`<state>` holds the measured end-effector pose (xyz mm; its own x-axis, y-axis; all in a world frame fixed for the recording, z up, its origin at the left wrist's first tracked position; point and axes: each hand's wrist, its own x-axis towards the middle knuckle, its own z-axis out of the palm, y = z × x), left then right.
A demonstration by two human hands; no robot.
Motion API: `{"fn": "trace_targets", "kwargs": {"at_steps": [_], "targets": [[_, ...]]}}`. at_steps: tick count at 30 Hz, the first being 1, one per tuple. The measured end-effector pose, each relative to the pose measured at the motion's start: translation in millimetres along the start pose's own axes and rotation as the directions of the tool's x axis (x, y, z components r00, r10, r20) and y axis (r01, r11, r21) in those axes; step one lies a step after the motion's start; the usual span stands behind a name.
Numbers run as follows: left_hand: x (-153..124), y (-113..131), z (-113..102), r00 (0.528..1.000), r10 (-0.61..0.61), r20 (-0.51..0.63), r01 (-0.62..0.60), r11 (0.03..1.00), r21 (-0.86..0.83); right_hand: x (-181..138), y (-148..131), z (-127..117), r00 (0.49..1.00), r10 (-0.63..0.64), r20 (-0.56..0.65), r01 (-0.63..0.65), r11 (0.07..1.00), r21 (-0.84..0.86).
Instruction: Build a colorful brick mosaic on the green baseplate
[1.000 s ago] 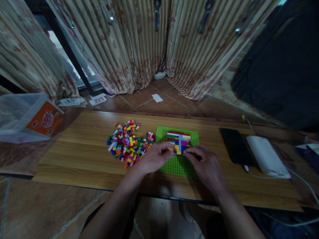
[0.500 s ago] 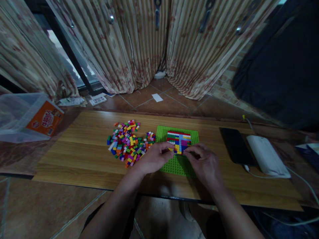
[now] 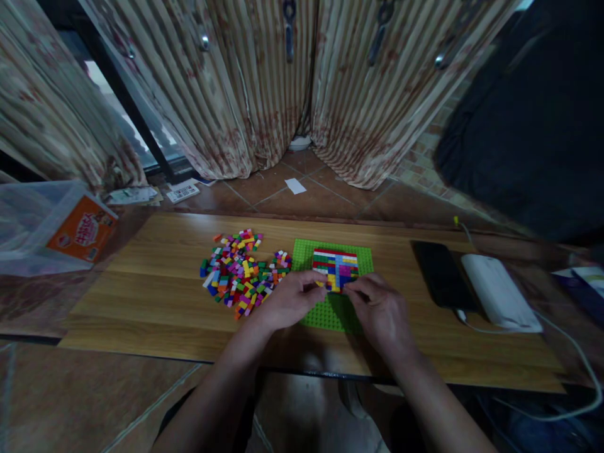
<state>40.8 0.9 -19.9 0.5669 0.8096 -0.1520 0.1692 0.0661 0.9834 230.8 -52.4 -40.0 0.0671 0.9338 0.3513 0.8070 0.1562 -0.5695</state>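
Observation:
A green studded baseplate (image 3: pixel 330 314) lies on the wooden board (image 3: pixel 151 283). A block of small coloured bricks (image 3: pixel 336 267) in red, white, blue, purple and yellow rows is built on its far half. My left hand (image 3: pixel 287 299) rests at the block's near left edge with fingers curled. My right hand (image 3: pixel 380 308) meets it from the right, fingertips pinched at the block's near edge; what they hold is hidden. A loose pile of coloured bricks (image 3: pixel 240 274) lies just left of the baseplate.
A black phone (image 3: pixel 436 274) and a white power bank (image 3: pixel 497 290) with a white cable (image 3: pixel 580 371) lie at the right. A clear plastic box with an orange label (image 3: pixel 51 223) stands at the far left. Striped curtains (image 3: pixel 283 88) hang behind.
Both hands stay at the block's near edge, fingers shifting slightly. The view has drifted a little, so everything sits slightly further left.

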Motion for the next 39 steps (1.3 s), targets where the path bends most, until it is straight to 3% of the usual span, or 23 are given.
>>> {"fn": "trace_targets", "kwargs": {"at_steps": [7,10,13,18,22,25,28,34,39], "targets": [[0.3,-0.5,-1.2,1.000,-0.025,-0.003,0.025,1.000,0.012,-3.4,-0.2,-7.1,0.999,-0.024,0.035,0.021,0.997,0.068],[1.3,-1.5,-1.4,1.000,-0.027,0.002,0.027,1.000,0.008,-0.4,1.4,-17.0,0.999,0.014,-0.042,-0.008,0.989,0.147],[1.7,-1.4,0.1,0.999,0.003,-0.053,-0.001,0.999,0.049,6.6,11.6,-29.8,0.976,0.096,-0.193,-0.067,0.986,0.149],[-2.7,4.1,9.0,0.941,0.268,-0.206,-0.174,0.907,0.383,17.4,50.6,-54.3,0.880,0.197,-0.432,-0.224,0.975,-0.012],[-3.0,1.0,18.7,0.856,0.501,-0.128,-0.303,0.687,0.661,18.9,87.6,-72.2,0.812,0.291,-0.506,-0.457,0.857,-0.239],[0.9,-5.4,22.6,0.826,0.559,-0.063,-0.323,0.563,0.761,17.4,108.2,-77.7,0.792,0.367,-0.488,-0.572,0.728,-0.379],[4.3,-9.1,21.9,0.816,0.576,-0.045,-0.310,0.504,0.806,16.5,120.0,-76.7,0.791,0.433,-0.432,-0.607,0.644,-0.465],[5.3,-10.8,18.1,0.797,0.604,-0.007,-0.334,0.450,0.828,19.6,125.1,-71.5,0.803,0.448,-0.393,-0.596,0.604,-0.530],[6.0,-13.5,16.9,0.793,0.610,0.001,-0.337,0.436,0.835,28.4,120.6,-68.2,0.761,0.503,-0.409,-0.649,0.581,-0.492]]}}
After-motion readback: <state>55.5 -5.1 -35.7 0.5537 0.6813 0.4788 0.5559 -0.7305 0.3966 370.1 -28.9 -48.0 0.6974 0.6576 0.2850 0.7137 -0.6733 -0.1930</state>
